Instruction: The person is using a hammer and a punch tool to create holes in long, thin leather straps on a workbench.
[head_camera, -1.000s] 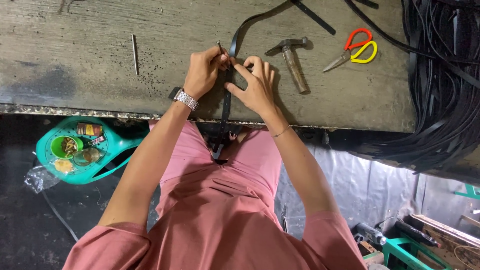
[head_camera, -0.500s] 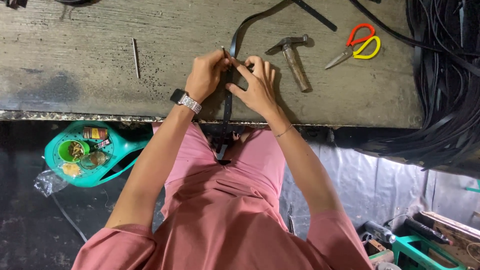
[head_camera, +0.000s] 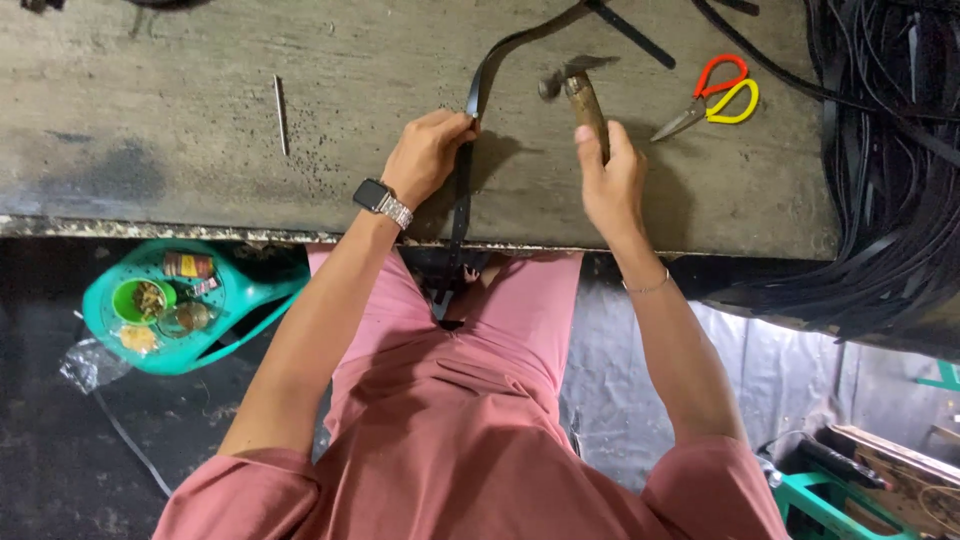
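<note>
Low in the frame sit pink-clad knees; the strap (head_camera: 461, 215) hangs over the bench (head_camera: 200, 150) edge at centre. The left hand (head_camera: 428, 158) pinches the strap flat. The right hand (head_camera: 608, 178) is wrapped round the hammer (head_camera: 583, 95) handle. Likely a hammering step, which calls for a steady strap. Scissors (head_camera: 712, 97) lie upper right.

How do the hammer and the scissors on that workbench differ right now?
The hammer is gripped in the right hand, with its head lifted clear of the bench; the scissors lie flat and untouched. The hammer has a brown wooden handle, while the scissors have one red and one yellow loop. The hammer is nearer the black strap, which the left hand holds down. Both have metal working ends.
</note>
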